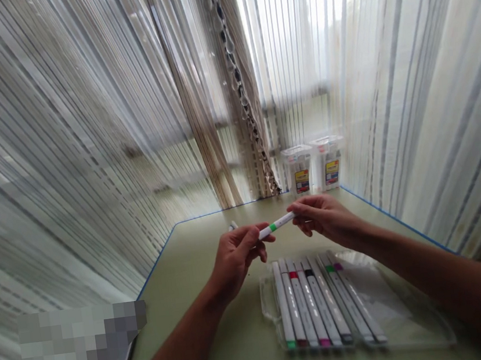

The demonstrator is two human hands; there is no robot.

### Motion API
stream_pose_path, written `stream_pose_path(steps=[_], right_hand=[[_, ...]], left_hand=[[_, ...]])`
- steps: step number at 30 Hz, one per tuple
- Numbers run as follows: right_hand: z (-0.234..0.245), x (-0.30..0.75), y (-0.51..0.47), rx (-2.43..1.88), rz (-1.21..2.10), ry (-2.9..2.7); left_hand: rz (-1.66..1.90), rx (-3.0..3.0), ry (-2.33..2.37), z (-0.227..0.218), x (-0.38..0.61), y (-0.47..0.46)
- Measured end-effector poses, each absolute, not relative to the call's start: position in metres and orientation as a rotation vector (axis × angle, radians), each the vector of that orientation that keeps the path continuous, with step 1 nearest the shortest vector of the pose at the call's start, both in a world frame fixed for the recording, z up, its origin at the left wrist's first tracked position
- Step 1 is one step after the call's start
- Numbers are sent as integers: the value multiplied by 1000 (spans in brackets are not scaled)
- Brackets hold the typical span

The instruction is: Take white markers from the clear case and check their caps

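Note:
A white marker point(279, 222) with a green band is held up between my hands, slightly tilted, above the table. My left hand point(236, 257) pinches its left end, and the fingers of my right hand point(324, 216) are closed on its right end. Just behind my left hand shows the tip of a small white object point(233, 226), mostly hidden. Below my hands lies a clear plastic case point(269, 299) with a row of white markers point(315, 305), some banded in red, black, green or purple.
Two clear boxes point(298, 170) with colourful labels stand at the table's far edge. The pale green table point(190, 338) has a blue rim. String curtains point(86, 134) hang around it, with a beaded strand point(240, 89) in the middle. A blurred patch covers the lower left.

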State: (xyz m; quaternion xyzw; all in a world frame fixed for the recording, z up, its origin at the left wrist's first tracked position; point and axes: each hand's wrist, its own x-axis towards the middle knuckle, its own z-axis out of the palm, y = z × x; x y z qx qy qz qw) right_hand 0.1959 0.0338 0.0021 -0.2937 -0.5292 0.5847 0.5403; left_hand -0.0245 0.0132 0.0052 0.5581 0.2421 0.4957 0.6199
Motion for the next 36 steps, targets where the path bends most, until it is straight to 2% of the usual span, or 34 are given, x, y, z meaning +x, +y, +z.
stream_pose_path(steps=[9,23,36], right_hand=[[1,197,34,-713,1463,-1174],[7,194,30,-651,1534,-1158],[0,199,29,-765,1390,-1264]], left_hand=[[1166,1375,571,5,-26,14],[1107,1128,455,7,-23,10],[1149,1180,634,6,-24,16]])
